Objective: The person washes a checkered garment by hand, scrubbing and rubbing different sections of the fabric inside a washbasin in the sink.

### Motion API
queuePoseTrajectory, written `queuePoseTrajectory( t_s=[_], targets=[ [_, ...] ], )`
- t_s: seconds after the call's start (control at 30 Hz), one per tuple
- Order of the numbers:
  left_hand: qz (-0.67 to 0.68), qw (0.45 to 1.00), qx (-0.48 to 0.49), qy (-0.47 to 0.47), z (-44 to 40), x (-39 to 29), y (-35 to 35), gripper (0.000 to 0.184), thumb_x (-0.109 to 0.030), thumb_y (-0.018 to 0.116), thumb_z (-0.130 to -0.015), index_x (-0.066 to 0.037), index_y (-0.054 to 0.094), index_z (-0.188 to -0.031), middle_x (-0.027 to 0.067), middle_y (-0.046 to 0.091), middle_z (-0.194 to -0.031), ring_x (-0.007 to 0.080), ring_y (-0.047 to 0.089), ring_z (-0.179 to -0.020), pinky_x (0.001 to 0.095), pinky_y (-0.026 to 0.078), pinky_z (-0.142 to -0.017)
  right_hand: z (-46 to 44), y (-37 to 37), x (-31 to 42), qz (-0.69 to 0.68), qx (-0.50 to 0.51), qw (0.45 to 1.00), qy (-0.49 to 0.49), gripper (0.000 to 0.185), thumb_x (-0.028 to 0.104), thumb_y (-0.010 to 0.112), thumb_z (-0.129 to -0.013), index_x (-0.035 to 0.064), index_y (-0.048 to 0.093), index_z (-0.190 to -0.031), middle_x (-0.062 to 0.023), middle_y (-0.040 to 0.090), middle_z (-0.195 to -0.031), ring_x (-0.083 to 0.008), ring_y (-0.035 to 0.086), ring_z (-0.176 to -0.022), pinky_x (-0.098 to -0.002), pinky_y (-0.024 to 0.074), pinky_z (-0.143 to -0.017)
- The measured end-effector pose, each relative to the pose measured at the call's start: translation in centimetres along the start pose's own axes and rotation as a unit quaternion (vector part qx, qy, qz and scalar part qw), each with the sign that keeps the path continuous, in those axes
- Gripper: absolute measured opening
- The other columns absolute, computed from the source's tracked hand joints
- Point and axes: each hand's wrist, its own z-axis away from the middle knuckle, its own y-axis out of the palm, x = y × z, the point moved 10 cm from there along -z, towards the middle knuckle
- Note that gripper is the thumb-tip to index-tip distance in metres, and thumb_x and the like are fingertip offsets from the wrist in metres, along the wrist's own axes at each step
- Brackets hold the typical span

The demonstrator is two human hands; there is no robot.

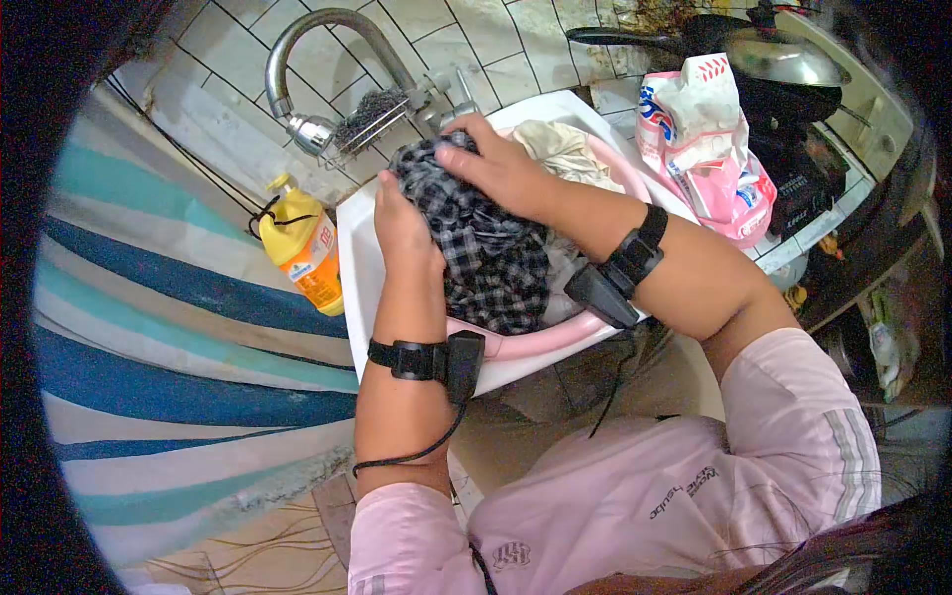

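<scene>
A bunched black-and-white checked cloth (486,253) lies in a pink basin (535,342), which sits in a white sink (359,243). Against the cloth's left side is my left hand (405,226), its fingers partly hidden behind the fabric. My right hand (506,171) grips the top of the same cloth, thumb and fingers bent round a fold. Pale cloth (565,151) rests in the basin behind my right wrist.
A curved metal faucet (337,18) rises behind the sink, beside a wire rack (372,124) with a scouring pad. A yellow bottle (302,243) stands left. To the right are a pink-white packet (699,149) and a lidded pan (783,59).
</scene>
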Motion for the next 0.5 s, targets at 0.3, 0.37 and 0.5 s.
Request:
queuePoseTrajectory(
  t_s=[0.3, 0.37, 0.5],
  targets=[
    [0.081, 0.99, 0.109, -0.035, 0.4, 1.0, 2.3, 0.042, -0.017, 0.057, -0.088, -0.007, 0.037, -0.124, 0.0127, 0.055, -0.11, 0.0249, 0.058, -0.096, 0.0419, 0.05, -0.081, -1.1, -0.9, -2.3, 0.107, -0.046, 0.992, -0.042, 0.046, 0.007, 0.063, -0.072, 0.0042, 0.048, -0.115, -0.0134, 0.061, -0.089, -0.0212, 0.06, -0.083, -0.0315, 0.0475, -0.076],
    [0.074, 0.988, 0.134, -0.031, 0.9, 1.1, 2.6, 0.067, -0.003, 0.067, -0.075, -0.008, 0.029, -0.13, 0.0139, 0.052, -0.115, 0.0261, 0.055, -0.099, 0.0428, 0.049, -0.082, -1.0, -3.4, -2.8, 0.088, -0.138, 0.987, 0.003, 0.043, 0.007, 0.062, -0.073, 0.0035, 0.047, -0.114, -0.0136, 0.06, -0.088, -0.0196, 0.059, -0.081, -0.0317, 0.0474, -0.075],
    [-0.094, 0.973, 0.199, -0.069, 1.5, 3.4, 3.3, 0.085, 0.009, 0.067, -0.065, -0.006, 0.023, -0.136, 0.0148, 0.05, -0.119, 0.0253, 0.053, -0.106, 0.0404, 0.047, -0.086, -1.5, -5.0, -3.8, 0.03, -0.169, 0.985, 0.026, 0.038, 0.003, 0.056, -0.077, 0.0042, 0.047, -0.114, -0.0121, 0.059, -0.086, -0.0172, 0.058, -0.075, -0.03, 0.0482, -0.067]
  ],
)
